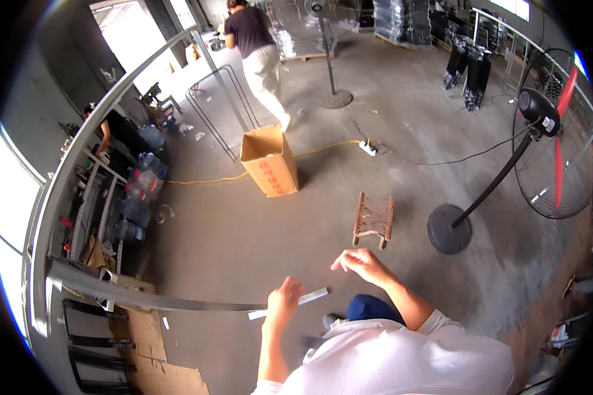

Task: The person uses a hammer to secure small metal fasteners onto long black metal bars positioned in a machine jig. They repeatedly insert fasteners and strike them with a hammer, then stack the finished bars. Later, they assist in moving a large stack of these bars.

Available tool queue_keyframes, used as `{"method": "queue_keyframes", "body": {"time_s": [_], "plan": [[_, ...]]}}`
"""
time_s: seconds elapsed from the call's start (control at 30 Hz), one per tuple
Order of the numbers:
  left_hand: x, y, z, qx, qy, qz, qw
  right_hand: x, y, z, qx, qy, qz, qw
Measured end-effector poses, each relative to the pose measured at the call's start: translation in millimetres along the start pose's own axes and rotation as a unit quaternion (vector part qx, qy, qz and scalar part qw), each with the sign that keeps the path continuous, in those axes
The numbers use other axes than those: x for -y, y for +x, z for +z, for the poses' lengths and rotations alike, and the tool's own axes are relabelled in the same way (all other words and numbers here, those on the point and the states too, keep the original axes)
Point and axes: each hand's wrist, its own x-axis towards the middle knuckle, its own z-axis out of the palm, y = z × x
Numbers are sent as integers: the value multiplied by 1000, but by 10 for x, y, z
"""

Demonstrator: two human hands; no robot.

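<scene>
On floor: cardboard box [269,162] open, contents unseen | left hand [284,302] grip pinching metal strip [288,303] | right hand [360,261] loosely curled

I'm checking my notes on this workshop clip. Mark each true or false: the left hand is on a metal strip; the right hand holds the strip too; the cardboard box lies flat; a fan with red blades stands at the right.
1. The left hand is on a metal strip. True.
2. The right hand holds the strip too. False: it is raised apart from it.
3. The cardboard box lies flat. False: it stands open on the floor.
4. A fan with red blades stands at the right. True.
</scene>
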Motion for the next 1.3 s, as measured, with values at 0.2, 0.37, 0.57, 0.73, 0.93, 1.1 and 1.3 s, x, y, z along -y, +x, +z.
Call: {"method": "queue_keyframes", "body": {"time_s": [0.2, 0.37, 0.57, 0.73, 0.93, 1.1, 1.3], "plan": [[32, 1350, 187, 119, -15, 95, 988, -229, 685, -580, -130, 113, -13, 985], [159, 2533, 127, 125, 7, 82, 989, -524, 1693, -1281, -185, 115, 14, 976], [278, 3754, -161, 12, 38, 8, 999, -516, 3096, -2050, -118, 74, -5, 990], [448, 4578, -201, -15, -14, -27, 999, -346, 3911, -2569, -87, 72, 8, 994], [451, 5761, -207, -38, -58, -31, 997, -333, 5012, -3097, -68, 59, 2, 996], [648, 7058, -271, -112, -105, -10, 988, -190, 6277, -3655, -54, 6, -63, 997], [727, 8386, -608, -235, -104, -20, 966, -158, 7485, -4079, -51, 17, -76, 996]]}}
